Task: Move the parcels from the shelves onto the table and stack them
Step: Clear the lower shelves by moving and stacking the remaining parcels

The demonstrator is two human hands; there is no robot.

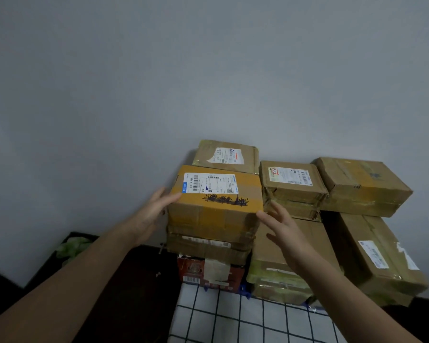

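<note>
A yellow-brown cardboard parcel (216, 206) with a white label and black scribble sits on top of a stack of parcels on the table. My left hand (154, 211) rests against its left side with straight fingers. My right hand (280, 226) is spread open at its right front corner, fingertips at or just off the cardboard. Under it lie a taped brown parcel (208, 246) and a red printed box (198, 271). The table carries a white cloth with a dark grid (233, 315).
More parcels crowd the right: a small labelled one (292, 181), a large one (362, 186), a long box (377, 258), another (226, 155) behind the stack. A grey wall (208, 70) stands close behind. Something green (71, 247) lies on a dark surface at the left.
</note>
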